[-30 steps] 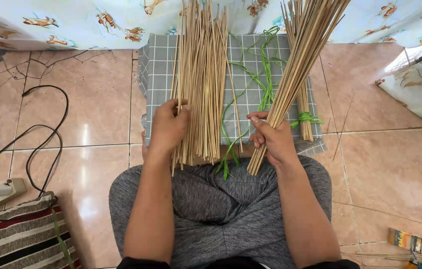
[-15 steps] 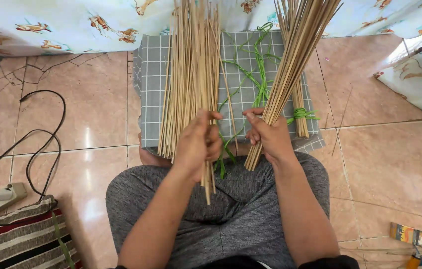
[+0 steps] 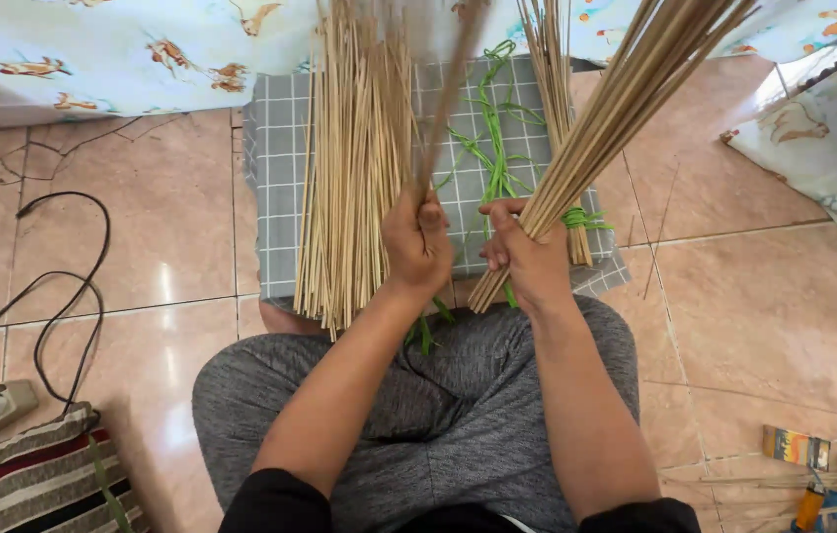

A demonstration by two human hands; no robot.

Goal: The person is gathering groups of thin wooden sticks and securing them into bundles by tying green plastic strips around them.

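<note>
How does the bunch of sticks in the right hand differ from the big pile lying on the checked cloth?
The bunch in the right hand is held up off the cloth, slanting to the upper right; the loose pile lies flat on the checked cloth. The held bunch is gripped tight at its lower end and fans out above; the pile is spread wide and unheld. Both are thin, pale tan sticks of similar length.

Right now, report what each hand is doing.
Left hand: closed around a few thin sticks, blurred.
Right hand: closed around a bundle of sticks.
</note>
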